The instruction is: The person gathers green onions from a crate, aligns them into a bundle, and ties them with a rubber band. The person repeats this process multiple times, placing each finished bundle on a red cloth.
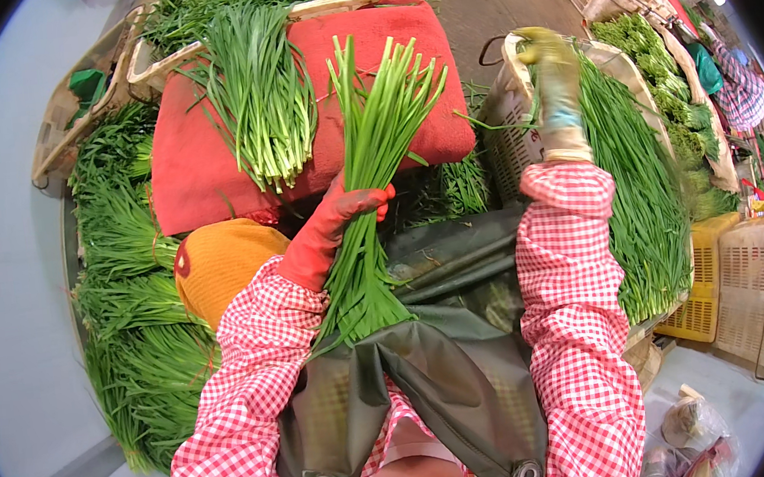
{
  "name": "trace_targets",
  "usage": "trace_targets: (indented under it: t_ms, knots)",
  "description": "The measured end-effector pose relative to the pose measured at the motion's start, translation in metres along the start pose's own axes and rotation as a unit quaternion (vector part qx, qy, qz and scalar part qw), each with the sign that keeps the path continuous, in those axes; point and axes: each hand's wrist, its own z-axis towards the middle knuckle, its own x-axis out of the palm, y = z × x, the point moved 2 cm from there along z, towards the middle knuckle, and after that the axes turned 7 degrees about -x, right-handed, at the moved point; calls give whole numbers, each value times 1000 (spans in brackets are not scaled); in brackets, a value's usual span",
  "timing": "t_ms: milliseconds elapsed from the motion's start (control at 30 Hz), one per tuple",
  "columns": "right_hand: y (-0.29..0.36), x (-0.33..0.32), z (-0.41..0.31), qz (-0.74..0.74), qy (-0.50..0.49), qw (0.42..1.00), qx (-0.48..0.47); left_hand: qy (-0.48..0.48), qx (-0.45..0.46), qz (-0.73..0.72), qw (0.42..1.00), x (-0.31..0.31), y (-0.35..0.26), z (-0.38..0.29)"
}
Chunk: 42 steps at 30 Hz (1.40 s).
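My left hand [345, 218], in a red rubber glove, grips a bunch of garlic chives [374, 127] around its middle. The pale cut ends point up and away from me, and the leafy ends rest against my dark waterproof apron [435, 344]. My right hand [548, 57], in a yellowish glove, is motion-blurred above the near-left rim of a plastic crate [504, 107] full of long green chives [628, 191]. Whether its fingers hold anything is unclear. Before me, a second bunch of chives [263, 104] lies on a red cloth-covered pad [383, 50].
Tied chive bundles [137, 299] are stacked at the left, beside an orange knitted cloth [231, 261]. Behind the pad stands a crate of greens [330, 6]. Yellow crates [694, 282] and plastic-wrapped items [696, 436] are at right. Another person's checked sleeve [740, 89] shows far right.
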Motion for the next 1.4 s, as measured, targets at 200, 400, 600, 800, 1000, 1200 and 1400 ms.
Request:
trace_targets:
  t_ms: [200, 400, 600, 800, 1000, 1200, 1400]
  knots:
    - [10, 19, -12, -482, 134, 859, -112, -178, 68, 130, 973, -9, 23, 22]
    - [22, 87, -54, -405, 226, 853, -239, -222, 180, 331, 899, -6, 36, 28]
    - [-6, 77, -42, -513, 145, 814, -230, -212, 124, 424, 872, 5, 32, 19]
    - [8, -7, 5, -494, 118, 856, 96, -203, 133, 299, 923, -7, 29, 25]
    - [7, 59, -38, -30, 216, 941, 260, -198, 134, 228, 944, -8, 33, 29]
    - [8, 67, -36, 21, 84, 982, 165, -251, 158, 362, 884, -1, 17, 25]
    - [25, 24, -5, -127, -70, 983, 112, -253, 71, 313, 912, -6, 10, 21]
